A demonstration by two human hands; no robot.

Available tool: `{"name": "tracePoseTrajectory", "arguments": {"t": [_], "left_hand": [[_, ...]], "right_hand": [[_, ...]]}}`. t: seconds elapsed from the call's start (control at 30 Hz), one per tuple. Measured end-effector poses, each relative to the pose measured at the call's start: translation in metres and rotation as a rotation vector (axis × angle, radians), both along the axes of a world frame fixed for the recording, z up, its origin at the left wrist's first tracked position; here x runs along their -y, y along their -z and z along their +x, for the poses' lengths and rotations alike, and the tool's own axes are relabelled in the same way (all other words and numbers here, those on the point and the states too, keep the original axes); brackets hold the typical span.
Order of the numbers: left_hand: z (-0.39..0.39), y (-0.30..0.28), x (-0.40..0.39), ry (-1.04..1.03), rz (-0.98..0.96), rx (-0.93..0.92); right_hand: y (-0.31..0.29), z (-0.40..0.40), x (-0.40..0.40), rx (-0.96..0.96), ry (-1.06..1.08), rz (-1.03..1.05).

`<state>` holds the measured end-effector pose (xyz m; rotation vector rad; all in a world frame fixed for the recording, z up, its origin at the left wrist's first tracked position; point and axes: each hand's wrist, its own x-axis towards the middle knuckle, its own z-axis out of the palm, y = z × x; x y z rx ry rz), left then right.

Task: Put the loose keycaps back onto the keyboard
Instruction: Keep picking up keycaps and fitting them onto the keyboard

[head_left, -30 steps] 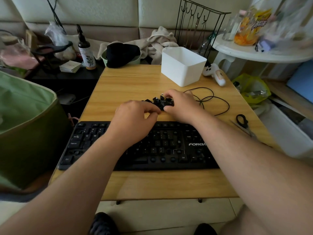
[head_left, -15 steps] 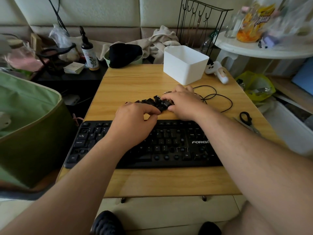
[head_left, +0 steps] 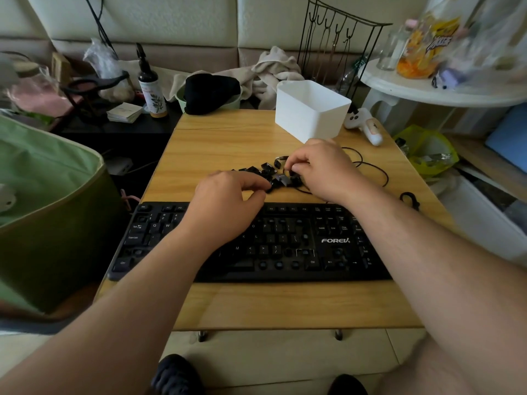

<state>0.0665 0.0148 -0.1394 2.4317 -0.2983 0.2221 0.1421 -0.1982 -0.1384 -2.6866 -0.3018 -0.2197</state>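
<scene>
Between both hands (head_left: pixel 228 201) (head_left: pixel 322 172), loose keycaps (head_left: pixel 263 171) lie behind the keyboard (head_left: pixel 285 246).

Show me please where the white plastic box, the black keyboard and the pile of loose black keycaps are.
white plastic box (head_left: pixel 319 121): head view, on its front wall.
black keyboard (head_left: pixel 335 240): head view, on the logo panel.
pile of loose black keycaps (head_left: pixel 266 169): head view, on one keycap between the hands.

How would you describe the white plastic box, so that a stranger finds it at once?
Start at the wooden table with the black keyboard along its near edge. The white plastic box stands at the far right corner, beyond the loose keycaps. It is the only tall, open-topped white thing on the table.
</scene>
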Motion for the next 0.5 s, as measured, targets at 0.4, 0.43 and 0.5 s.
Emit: {"name": "tracePoseTrajectory", "arguments": {"t": [0.4,0.43,0.5], "left_hand": [[-0.0033,0.0030,0.0063,0.007,-0.010,0.017],[-0.0025,0.0034,0.0057,0.005,-0.008,0.016],[-0.0014,0.0038,0.0050,0.003,-0.002,0.011]], "right_hand": [[0.0067,0.0033,-0.0060,-0.275,-0.031,-0.233],[0.0071,0.0032,-0.0062,-0.275,-0.027,-0.231],[0.0069,0.0036,-0.0068,-0.263,-0.018,-0.228]]}}
